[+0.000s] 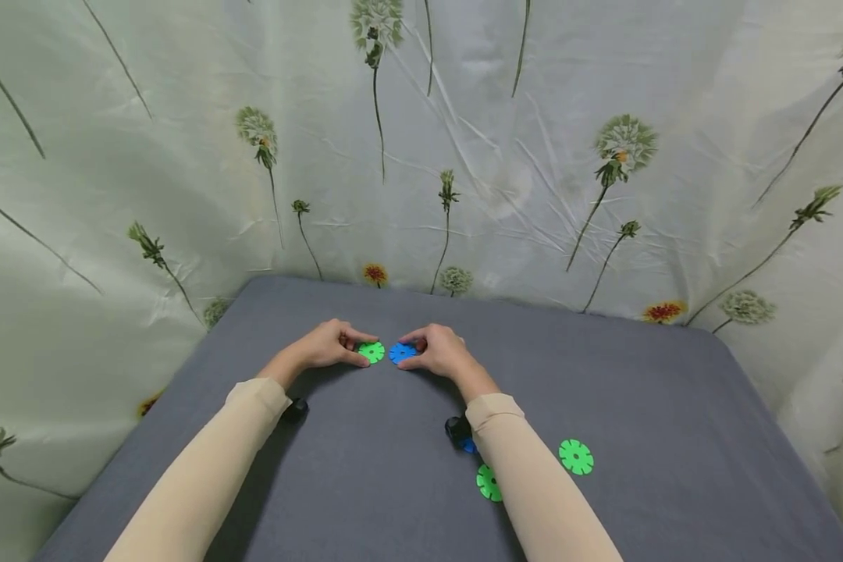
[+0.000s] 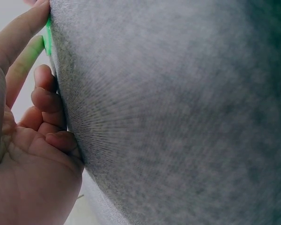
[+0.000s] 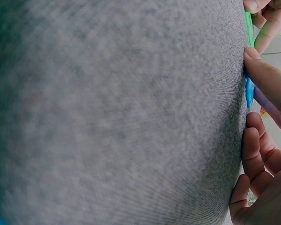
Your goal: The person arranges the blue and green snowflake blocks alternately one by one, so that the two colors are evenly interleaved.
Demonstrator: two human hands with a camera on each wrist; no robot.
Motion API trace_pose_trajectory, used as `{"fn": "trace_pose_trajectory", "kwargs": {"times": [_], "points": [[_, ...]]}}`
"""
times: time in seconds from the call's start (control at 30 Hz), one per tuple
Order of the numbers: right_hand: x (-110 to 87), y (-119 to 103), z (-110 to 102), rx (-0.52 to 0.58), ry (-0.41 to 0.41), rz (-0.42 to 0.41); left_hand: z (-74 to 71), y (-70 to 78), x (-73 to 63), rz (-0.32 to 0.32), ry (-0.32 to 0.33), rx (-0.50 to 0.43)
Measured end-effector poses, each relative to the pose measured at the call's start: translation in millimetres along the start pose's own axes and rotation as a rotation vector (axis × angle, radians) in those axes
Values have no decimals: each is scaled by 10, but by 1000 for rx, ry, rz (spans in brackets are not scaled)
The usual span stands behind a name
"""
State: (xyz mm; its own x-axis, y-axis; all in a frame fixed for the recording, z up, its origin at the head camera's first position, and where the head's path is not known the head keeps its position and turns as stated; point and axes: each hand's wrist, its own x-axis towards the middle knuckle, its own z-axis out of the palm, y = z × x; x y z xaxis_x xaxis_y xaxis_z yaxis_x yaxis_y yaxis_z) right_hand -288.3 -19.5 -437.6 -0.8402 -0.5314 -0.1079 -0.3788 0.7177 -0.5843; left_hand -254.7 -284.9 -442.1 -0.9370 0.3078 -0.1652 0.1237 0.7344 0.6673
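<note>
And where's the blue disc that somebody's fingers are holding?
In the head view, the blue notched disc is just below the picture's middle, pinched by the right hand, just right of the green notched disc in the left hand.

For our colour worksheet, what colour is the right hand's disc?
The disc in the right hand is blue, clearest in the head view.

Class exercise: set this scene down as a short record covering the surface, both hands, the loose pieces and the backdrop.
Surface: grey cloth
Left hand: pinches a green slotted disc
Right hand: pinches a blue slotted disc
Held discs: close together, narrow gap between
Loose pieces: green disc, fully visible; second green disc, partly hidden by the right sleeve; blue piece, mostly hidden
Backdrop: dandelion-print sheet
</note>
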Motion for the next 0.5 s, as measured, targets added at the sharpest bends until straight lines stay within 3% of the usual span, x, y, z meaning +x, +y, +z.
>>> {"fn": "trace_pose_trajectory", "kwargs": {"times": [0.5], "points": [[-2, 27, -43, 18, -19, -3, -5, 25, 18, -30, -8, 7]]}}
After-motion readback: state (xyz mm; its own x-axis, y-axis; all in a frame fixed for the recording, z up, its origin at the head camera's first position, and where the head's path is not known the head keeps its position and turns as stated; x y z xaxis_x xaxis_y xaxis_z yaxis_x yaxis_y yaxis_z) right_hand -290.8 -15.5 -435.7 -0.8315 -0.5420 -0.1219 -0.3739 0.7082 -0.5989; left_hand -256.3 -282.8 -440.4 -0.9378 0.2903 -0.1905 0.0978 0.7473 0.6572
